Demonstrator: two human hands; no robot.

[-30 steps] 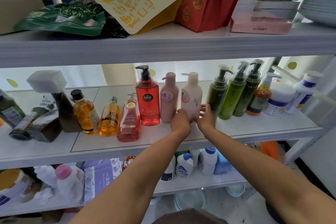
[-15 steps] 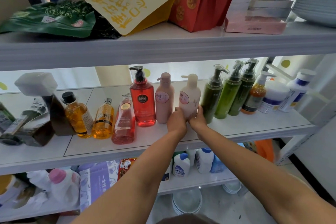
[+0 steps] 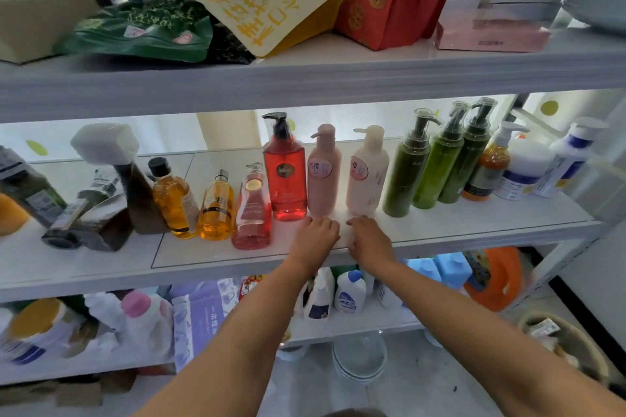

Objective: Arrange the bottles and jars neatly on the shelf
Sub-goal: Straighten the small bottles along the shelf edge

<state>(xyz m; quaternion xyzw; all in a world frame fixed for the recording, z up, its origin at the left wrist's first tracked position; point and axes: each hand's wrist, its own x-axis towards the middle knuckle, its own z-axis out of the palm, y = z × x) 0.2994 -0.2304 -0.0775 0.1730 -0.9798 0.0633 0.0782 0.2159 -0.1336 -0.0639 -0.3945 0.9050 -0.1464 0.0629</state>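
A smooth, round-shouldered cream pump bottle (image 3: 367, 173) stands upright at the centre of the frame on the glossy white middle shelf (image 3: 440, 230). A matte pink bottle (image 3: 324, 173) is near its left and slim green bottles (image 3: 408, 173) are to its right. The tipped bottles at far left are blurred and cut off. The left hand (image 3: 316, 235) and right hand (image 3: 369, 237) rest knuckles-up just below the two bottles, fingers loosely curled, gripping nothing.

The left hand (image 3: 316, 235) and right hand (image 3: 369, 239) are at the front of the white shelf (image 3: 474, 223), holding nothing, just in front of the pink pump bottle (image 3: 324, 176) and the cream pump bottle (image 3: 367, 176), both upright.
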